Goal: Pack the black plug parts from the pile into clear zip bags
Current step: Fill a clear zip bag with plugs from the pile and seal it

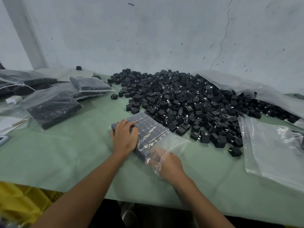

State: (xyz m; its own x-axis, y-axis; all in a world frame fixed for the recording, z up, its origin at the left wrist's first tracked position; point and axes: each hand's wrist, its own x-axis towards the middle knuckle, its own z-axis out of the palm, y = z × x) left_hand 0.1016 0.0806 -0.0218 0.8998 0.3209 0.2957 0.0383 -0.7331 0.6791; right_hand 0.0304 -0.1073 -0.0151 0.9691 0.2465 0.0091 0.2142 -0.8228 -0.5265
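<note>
A big pile of black plug parts [185, 99] covers the middle and right of the green table. In front of it lies a clear zip bag [148, 129] filled with neat rows of plug parts. My left hand [125, 137] presses on the bag's left side, fingers spread over the rows. My right hand [169, 163] reaches into the bag's open mouth at the near end; its fingers are blurred behind the plastic, so their pose is unclear.
Several filled zip bags [54, 107] lie at the left. A stack of empty clear bags [269, 145] sits at the right. A large plastic sack [243, 86] holds the pile's far right part. A yellow crate [21, 199] stands below the table's front edge [82, 191].
</note>
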